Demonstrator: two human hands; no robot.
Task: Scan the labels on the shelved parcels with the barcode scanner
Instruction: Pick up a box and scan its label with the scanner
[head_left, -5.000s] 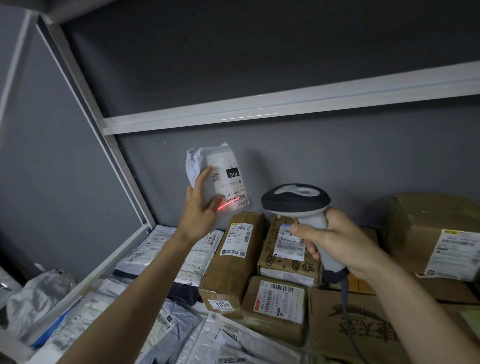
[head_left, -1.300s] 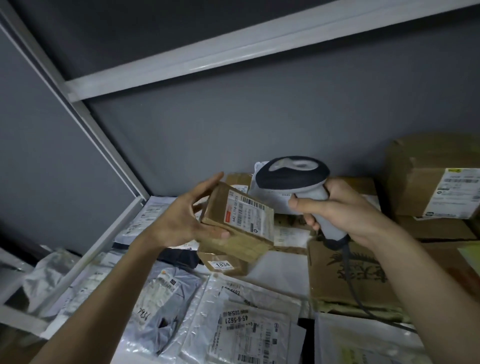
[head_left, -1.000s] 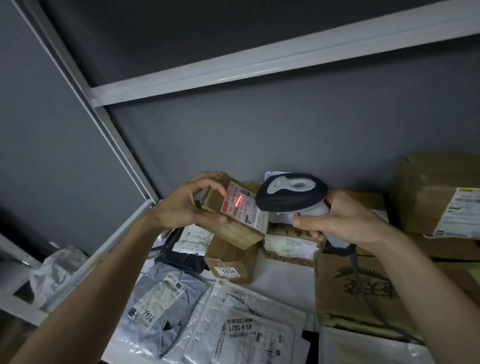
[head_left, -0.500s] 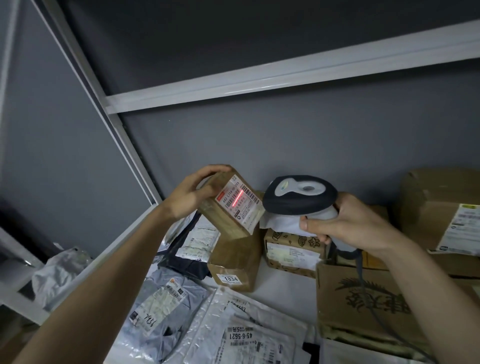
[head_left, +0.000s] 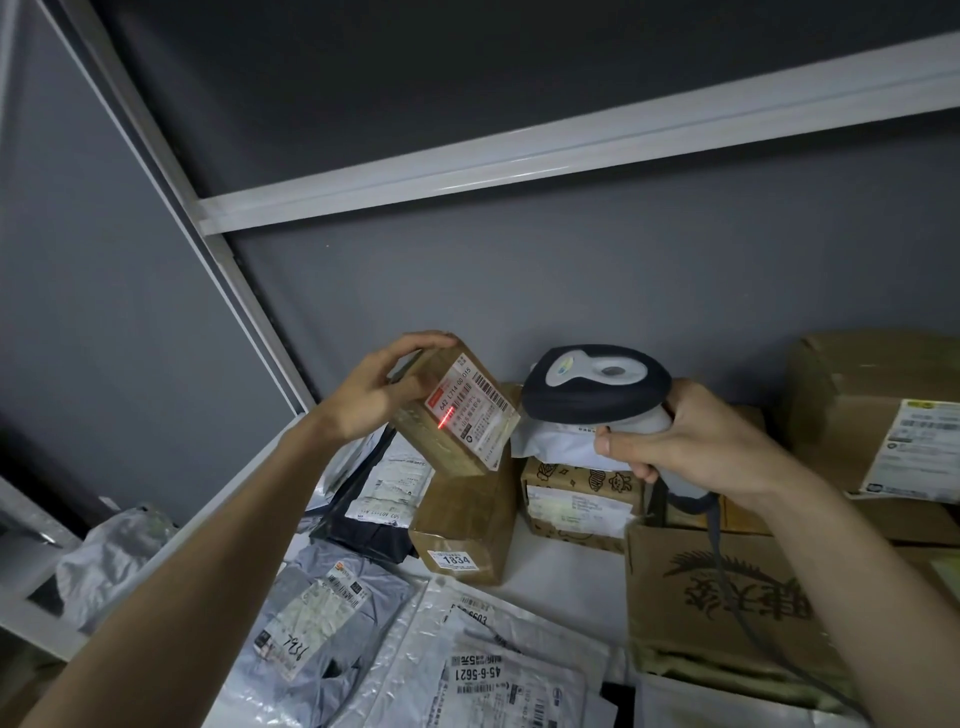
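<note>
My left hand (head_left: 371, 395) grips a small brown cardboard parcel (head_left: 441, 447), lifted and tilted above the shelf. Its white label (head_left: 470, 410) faces the scanner, and a short red scan line glows on the label's lower left. My right hand (head_left: 691, 441) holds the handle of the grey and dark barcode scanner (head_left: 595, 387), whose head points left at the parcel from just beside it. The scanner's cable (head_left: 727, 582) hangs down over the boxes below.
Below stand a brown box marked 1834 (head_left: 462, 525), a patterned box (head_left: 576, 493) topped by a white bag, and a printed carton (head_left: 727, 597). A large box (head_left: 872, 415) sits at the right. Plastic mailers (head_left: 467, 665) cover the shelf front. A white rail (head_left: 519, 161) crosses overhead.
Since five seconds ago my left hand swapped a white bag for the brown parcel. In the last second the parcel rose slightly and turned, the red line staying on its label.
</note>
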